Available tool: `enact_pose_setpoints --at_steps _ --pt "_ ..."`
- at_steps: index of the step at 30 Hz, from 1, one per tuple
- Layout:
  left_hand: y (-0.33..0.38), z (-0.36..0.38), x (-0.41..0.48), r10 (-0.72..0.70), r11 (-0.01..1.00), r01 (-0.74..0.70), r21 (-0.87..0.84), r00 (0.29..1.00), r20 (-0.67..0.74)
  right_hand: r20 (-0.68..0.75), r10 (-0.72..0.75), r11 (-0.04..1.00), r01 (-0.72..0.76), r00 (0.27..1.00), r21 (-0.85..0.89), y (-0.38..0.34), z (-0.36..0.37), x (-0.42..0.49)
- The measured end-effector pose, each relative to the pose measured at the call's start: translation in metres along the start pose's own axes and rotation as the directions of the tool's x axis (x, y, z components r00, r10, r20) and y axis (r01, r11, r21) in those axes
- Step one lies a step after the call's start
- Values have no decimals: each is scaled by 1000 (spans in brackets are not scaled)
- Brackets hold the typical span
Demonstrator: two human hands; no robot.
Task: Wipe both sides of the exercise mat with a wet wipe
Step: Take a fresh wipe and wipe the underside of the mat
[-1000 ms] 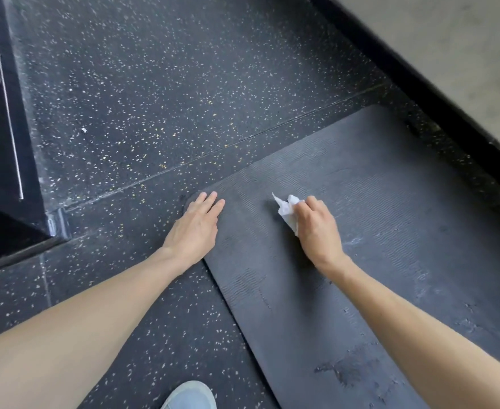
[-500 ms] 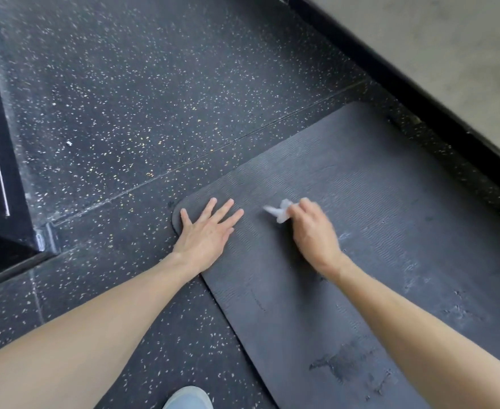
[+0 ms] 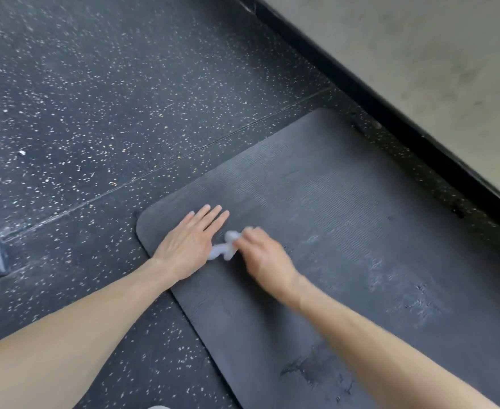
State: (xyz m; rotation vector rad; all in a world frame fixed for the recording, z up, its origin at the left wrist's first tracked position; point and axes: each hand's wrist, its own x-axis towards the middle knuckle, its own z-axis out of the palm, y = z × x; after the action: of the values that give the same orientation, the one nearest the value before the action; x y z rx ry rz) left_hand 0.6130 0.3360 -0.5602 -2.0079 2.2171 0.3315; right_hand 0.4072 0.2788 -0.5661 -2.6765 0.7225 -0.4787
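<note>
One dark grey exercise mat (image 3: 346,231) lies flat on the speckled rubber floor (image 3: 95,113), with a rounded corner by the left hand (image 3: 188,243). A crumpled white wet wipe (image 3: 223,249) (blurred here) sits on the mat near that corner, pinched in the curled fingers of the right hand (image 3: 265,258). Just beside it the left hand rests flat on the mat, fingers straight and close together. Pale streaks and scuffs mark the mat further right. A black skirting (image 3: 390,122) and pale wall (image 3: 420,54) run beyond the mat.
</note>
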Motion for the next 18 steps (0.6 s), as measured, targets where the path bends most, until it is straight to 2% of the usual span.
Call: enact_pose_setpoints --at_steps 2,4,6,7,9,11,13,16,18 --pt "-1 3 -4 -4 1000 4 -1 1000 -30 -102 163 984 -169 981 -62 43 -20 7" --pt "0 4 -5 -17 999 16 -34 999 -42 -159 328 926 -350 931 -141 80 -40 8" --pt "3 7 -4 -32 998 29 -52 998 -58 -182 406 887 -434 896 -156 95 -51 6" --pt "4 9 -4 -45 997 41 -59 996 -71 -186 394 893 -423 900 -153 90 -51 4" --pt "6 11 -3 -69 996 64 -62 994 -90 -161 290 944 -309 943 -113 65 -39 -1" --pt "6 14 -3 -67 998 65 -23 992 -110 -72 133 989 -137 988 -55 32 -20 -11" --pt "7 14 -4 -62 998 63 5 990 -126 31 32 999 -31 999 -31 13 -9 -18" --pt "12 10 -2 -71 997 73 10 984 -163 52 -22 998 25 998 -52 30 -14 -15" --pt "17 7 2 -94 995 100 21 979 -180 -17 56 994 -58 998 -95 53 -25 -7"
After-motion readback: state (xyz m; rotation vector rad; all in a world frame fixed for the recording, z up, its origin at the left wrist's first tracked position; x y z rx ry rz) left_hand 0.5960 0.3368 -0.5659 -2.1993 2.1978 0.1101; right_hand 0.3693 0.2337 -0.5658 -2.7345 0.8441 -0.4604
